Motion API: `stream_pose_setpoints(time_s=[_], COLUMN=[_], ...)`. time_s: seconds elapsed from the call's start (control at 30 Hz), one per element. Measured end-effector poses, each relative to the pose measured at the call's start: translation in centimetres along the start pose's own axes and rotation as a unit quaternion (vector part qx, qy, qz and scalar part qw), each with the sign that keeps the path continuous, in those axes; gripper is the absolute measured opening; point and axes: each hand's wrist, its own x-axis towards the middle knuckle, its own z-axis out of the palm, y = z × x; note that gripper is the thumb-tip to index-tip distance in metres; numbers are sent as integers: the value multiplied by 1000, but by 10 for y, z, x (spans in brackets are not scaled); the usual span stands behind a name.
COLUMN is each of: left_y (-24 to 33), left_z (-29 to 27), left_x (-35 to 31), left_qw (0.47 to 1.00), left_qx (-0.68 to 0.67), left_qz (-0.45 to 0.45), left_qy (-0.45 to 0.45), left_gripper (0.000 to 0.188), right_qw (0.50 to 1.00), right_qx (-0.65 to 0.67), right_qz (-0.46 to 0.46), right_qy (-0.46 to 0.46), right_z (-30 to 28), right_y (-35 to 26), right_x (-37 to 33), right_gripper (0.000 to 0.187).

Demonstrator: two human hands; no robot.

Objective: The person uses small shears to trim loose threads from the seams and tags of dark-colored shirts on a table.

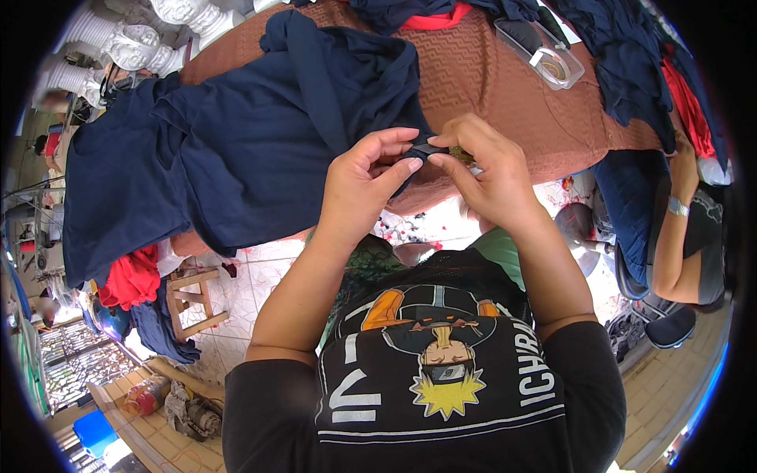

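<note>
A large navy blue garment (260,134) lies spread over the left part of the brown cloth-covered table. Its right edge reaches my left hand (367,177), which pinches the navy fabric between thumb and fingers. Close beside it, my right hand (493,169) is closed in a pinch on a small dark-bladed tool (430,148), whose blade rests against the fabric edge. Something yellowish shows behind my right fingers; the rest of the tool is hidden in that hand. Both hands are held just above the table's near edge.
A clear plastic container (552,67) stands at the table's back right, near more navy cloth (631,63). Another person's arm (674,229) rests at the far right. Red cloth (130,277) and a wooden stool (193,303) are at lower left; white ornate columns (134,47) stand behind.
</note>
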Motion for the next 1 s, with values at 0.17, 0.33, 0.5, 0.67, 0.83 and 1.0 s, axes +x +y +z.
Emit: stream_pose_setpoints(time_s=[0.17, 0.33, 0.5, 0.67, 0.83, 1.0], left_y=[4, 11, 26, -3, 89, 124], left_z=[0, -6, -17, -17, -10, -53], left_x=[-2, -5, 70, 136, 129, 140], left_qw=[999, 947, 970, 927, 908, 884], left_qx=[23, 239, 205, 357, 299, 369], left_qz=[-35, 73, 131, 100, 278, 278], left_qy=[6, -202, -11, -57, -89, -67], left_gripper=[21, 19, 33, 38, 22, 32], right_qw=[998, 990, 950, 841, 757, 753], right_qx=[17, 25, 142, 367, 563, 612], right_qz=[5, 83, 244, 397, 311, 230], right_qy=[53, 109, 134, 5, 116, 81], right_z=[-5, -11, 4, 19, 0, -33], right_y=[4, 14, 53, 53, 17, -15], right_x=[2, 1, 0, 22, 80, 135], right_gripper=[23, 25, 21, 45, 23, 17])
